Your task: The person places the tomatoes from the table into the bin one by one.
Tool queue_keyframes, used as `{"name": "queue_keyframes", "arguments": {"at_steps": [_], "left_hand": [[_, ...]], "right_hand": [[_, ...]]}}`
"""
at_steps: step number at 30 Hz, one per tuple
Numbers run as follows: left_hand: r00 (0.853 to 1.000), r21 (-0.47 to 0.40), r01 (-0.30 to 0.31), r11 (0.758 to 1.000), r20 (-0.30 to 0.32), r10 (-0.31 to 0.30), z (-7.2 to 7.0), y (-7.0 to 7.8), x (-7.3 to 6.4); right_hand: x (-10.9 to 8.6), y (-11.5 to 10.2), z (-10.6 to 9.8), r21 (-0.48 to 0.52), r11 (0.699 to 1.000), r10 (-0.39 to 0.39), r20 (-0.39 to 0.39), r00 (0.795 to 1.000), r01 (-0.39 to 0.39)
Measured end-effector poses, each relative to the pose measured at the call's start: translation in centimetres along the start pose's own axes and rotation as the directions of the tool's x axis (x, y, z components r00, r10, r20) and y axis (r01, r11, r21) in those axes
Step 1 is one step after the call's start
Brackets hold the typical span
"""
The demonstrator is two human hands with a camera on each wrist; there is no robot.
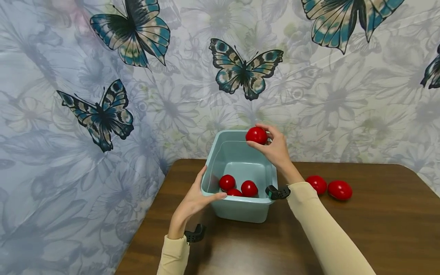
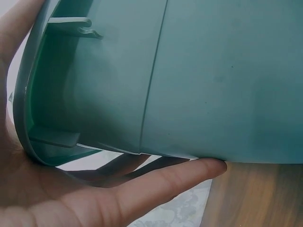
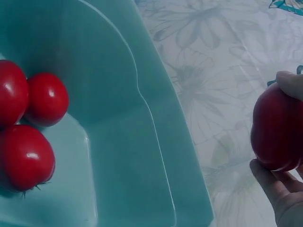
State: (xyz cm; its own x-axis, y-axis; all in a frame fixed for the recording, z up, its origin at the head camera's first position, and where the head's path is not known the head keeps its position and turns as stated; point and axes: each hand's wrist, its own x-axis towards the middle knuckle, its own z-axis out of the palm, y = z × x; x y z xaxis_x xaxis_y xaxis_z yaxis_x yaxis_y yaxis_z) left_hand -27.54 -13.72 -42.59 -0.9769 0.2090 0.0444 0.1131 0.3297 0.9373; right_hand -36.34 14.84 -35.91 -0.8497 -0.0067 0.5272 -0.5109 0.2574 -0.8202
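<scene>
On the worktop (image 1: pixel 378 229), the teal bin (image 1: pixel 240 211) could slide if the left hand (image 1: pixel 196 198), gripping its rim, slackened. The right hand (image 1: pixel 276 148) pinches a tomato (image 1: pixel 256 135) by the bin's far-right corner; glossy skin might make it slip.

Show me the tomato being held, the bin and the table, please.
Held tomato (image 1: pixel 256 135): head view, middle of its red skin.
Bin (image 1: pixel 240 211): head view, outside of its near wall.
Table (image 1: pixel 385 217): head view, bare wood on the right.
</scene>
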Motion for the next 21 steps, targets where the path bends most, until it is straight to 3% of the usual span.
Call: {"name": "queue_keyframes", "arguments": {"at_steps": [21], "left_hand": [[0.999,-0.040,-0.049,0.998,0.014,0.049,0.09,-0.03,0.30]], "right_hand": [[-0.14,0.43,-0.09,0.009,0.999,0.036,0.064,0.997,-0.036]]}}
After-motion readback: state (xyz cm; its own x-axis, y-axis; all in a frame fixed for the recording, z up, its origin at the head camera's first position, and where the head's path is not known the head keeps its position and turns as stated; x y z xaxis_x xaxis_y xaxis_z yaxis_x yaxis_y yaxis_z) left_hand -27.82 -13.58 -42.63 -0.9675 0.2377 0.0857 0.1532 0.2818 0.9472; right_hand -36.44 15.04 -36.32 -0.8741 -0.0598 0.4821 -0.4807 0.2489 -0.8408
